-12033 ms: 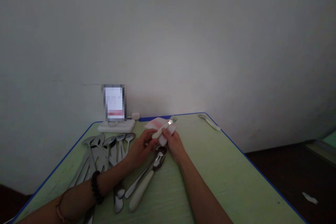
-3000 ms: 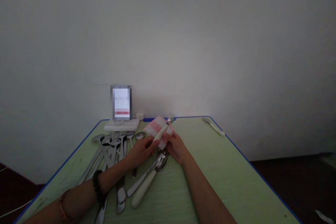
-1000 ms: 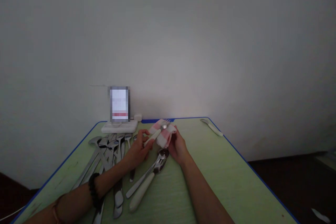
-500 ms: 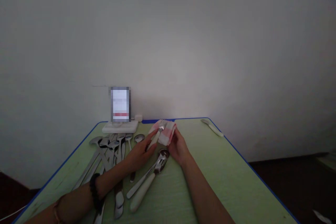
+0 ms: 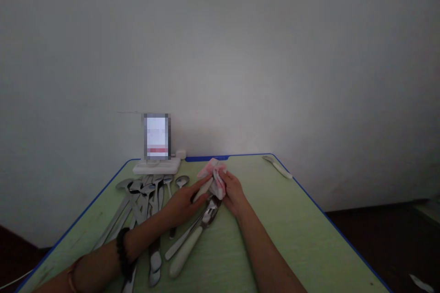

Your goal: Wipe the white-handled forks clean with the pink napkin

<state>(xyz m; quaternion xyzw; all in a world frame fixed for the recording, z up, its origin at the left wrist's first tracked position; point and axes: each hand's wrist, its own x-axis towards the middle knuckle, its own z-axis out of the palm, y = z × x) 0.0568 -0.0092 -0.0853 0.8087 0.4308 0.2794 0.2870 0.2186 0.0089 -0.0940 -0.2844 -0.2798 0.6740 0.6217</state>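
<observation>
My left hand point(image 5: 187, 199) is closed on the pale handle point(image 5: 203, 191) of a fork, whose head is hidden in a pink and white cloth point(image 5: 213, 167). With bent fingers, my right hand point(image 5: 233, 190) pinches the cloth around that head from the right. Just below both hands, a cream-handled fork point(image 5: 189, 247) and a slimmer metal-handled piece point(image 5: 180, 245) lie side by side on the green table point(image 5: 282, 233). Left of my left hand is a spoon point(image 5: 182, 181) with a round bowl.
A pile of metal spoons and other cutlery point(image 5: 137, 197) spreads under and beyond my left forearm. Behind it, a lit screen point(image 5: 157, 135) stands on a white base point(image 5: 156, 166). One more pale-handled utensil point(image 5: 278, 168) lies near the far right edge. A wall point(image 5: 220, 64) rises behind the table.
The cloth, spread flat behind the fork's head before, is now folded over it. My right hand has moved slightly left and its fingers have closed in on the cloth.
</observation>
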